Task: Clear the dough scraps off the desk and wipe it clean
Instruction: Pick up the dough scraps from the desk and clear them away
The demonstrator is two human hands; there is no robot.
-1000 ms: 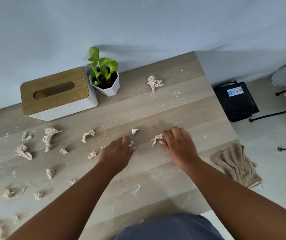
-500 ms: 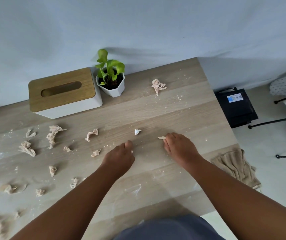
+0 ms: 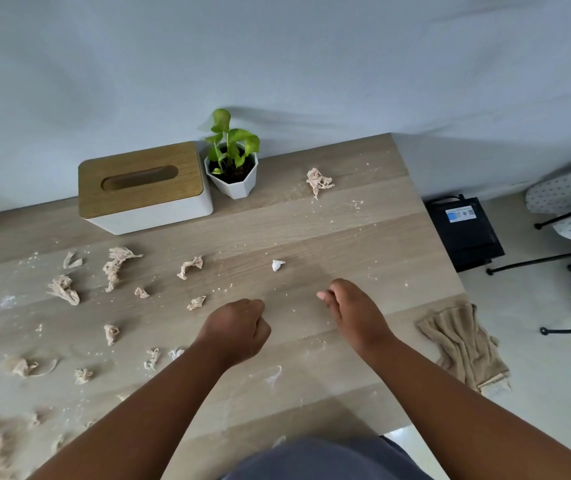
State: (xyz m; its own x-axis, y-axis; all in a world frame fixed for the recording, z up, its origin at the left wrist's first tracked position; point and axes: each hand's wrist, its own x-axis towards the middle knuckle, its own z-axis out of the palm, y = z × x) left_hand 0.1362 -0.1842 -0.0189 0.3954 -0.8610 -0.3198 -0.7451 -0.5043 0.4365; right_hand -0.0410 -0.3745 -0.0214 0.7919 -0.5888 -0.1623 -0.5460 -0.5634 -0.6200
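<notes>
Left hand (image 3: 235, 329) curled into a loose fist over the desk (image 3: 363, 237), knuckles up, fingers tucked under (cannot tell whether a scrap sits inside). Right hand (image 3: 353, 311) just beside it toward the desk's right edge, fingers bent and pinched together at the tips, a pale bit showing there, too small to name with any confidence.

Beyond both hands, toward the tissue box (image 3: 143, 188), a small white scrap (image 3: 277, 265) lying alone on the wood. Between the left hand and the tissue box, a beige twisted scrap (image 3: 190, 267) and a smaller one (image 3: 196, 302) nearer the knuckles. In front of the tissue box and off to its left, more dough scraps (image 3: 116, 266): long crumpled ones, short curled ones, some at the blurred near-left corner of the desk. One larger scrap (image 3: 318, 181) well apart from the rest, to the right of the tissue box, past the potted plant (image 3: 232, 161), which stands just beside the box against the wall. Fine white crumbs and smears of flour scattered across the wood between these.

Far from the tissue box, at the desk's right edge near the right forearm, a tan cloth (image 3: 460, 344), crumpled and partly draped over the side. On the floor beyond that edge, a black box (image 3: 464, 230) with a blue label.
</notes>
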